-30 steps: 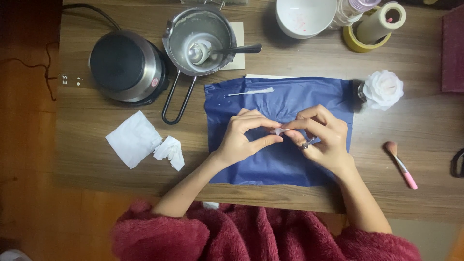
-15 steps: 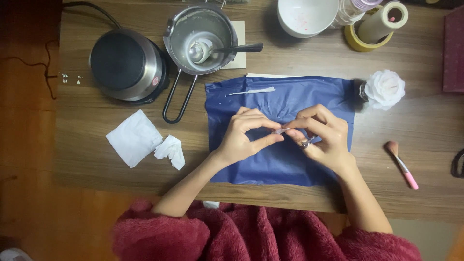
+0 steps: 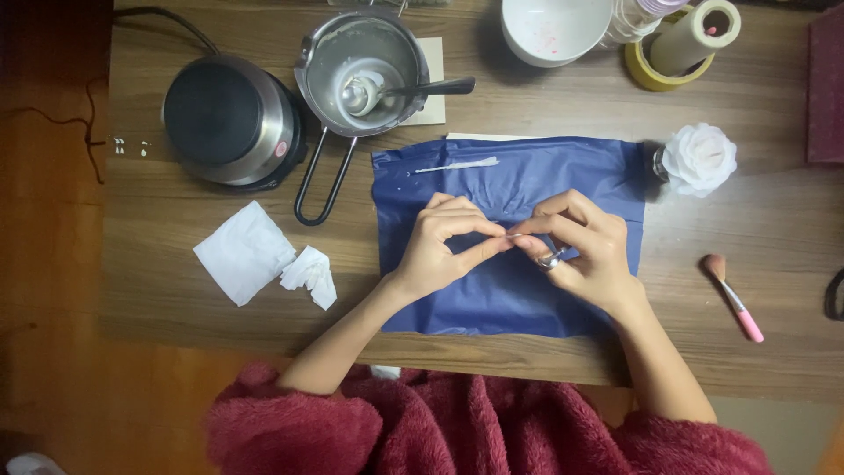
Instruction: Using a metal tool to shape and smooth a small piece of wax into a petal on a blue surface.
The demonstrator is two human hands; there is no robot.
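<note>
Across the wooden table [image 3: 158, 264], little has shifted over the last second: both hands sit in the same spot at the centre of the blue sheet [image 3: 492, 299], so the pinching work goes on unchanged. At ten o'clock stands a hot plate [image 3: 230, 119], with a saucepan [image 3: 360, 70] and spoon at eleven, a white bowl [image 3: 554, 26] at twelve, a white flower [image 3: 699, 158] at two, tissues [image 3: 259, 259] at nine and a pink brush [image 3: 731, 297] at three. The left hand [image 3: 444, 246] and right hand [image 3: 580, 251] meet fingertip to fingertip, fingers narrowed tight on a thin pale strip [image 3: 512, 235] between them; what it is, I cannot tell.
</note>
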